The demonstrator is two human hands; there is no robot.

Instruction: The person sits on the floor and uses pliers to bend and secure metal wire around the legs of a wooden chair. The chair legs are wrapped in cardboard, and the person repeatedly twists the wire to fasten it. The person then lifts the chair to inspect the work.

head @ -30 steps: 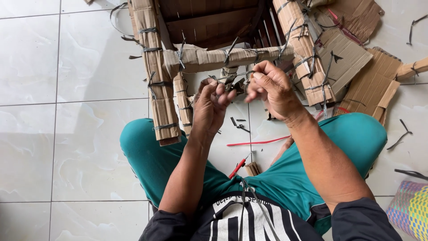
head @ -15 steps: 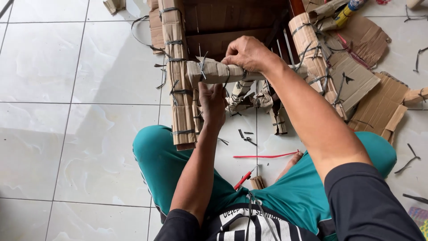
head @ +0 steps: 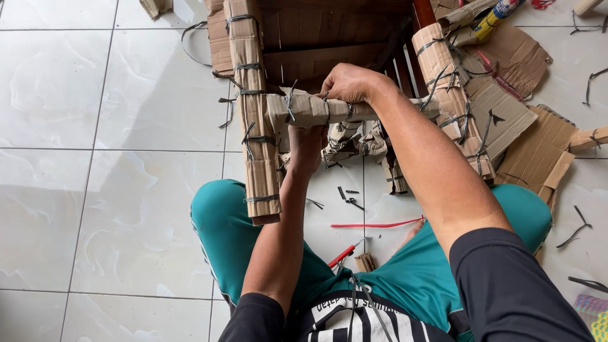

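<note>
Wrapped crossbar: the cardboard-wrapped crossbar (head: 316,109) is the landmark here; it lies level in front of your knees, bridging the left wrapped leg (head: 253,107) and the right wrapped leg (head: 453,95) of the furniture piece.
Long axis: it runs left to right across your view, square to both forearms, so any grip on it closes over the top or up from below, not along its length.
Right hand: your right hand (head: 351,85) sits on top of the crossbar, right of its middle, fingers curled over the far side and pressed together around the wrapping.
Left hand: your left hand (head: 307,149) comes up from below the crossbar, just left of your right hand; its fingers are hidden behind the bar, so I cannot tell whether they pinch anything or lie spread.
Nearer hand: both touch or nearly touch the bar; the right hand has the clear hold from above.
Ties: dark wire ties (head: 290,101) ring the crossbar left of your right hand, ends sticking up.
Below the crossbar: loose cardboard-wrapped bundles (head: 354,142) hang just under it.
Nearer you than the crossbar: a red-handled tool (head: 345,253) and a red strip (head: 373,224) lie on the tile floor (head: 114,177) between your knees.
Right of the crossbar: flat cardboard scraps (head: 538,149) lie well apart from it.
</note>
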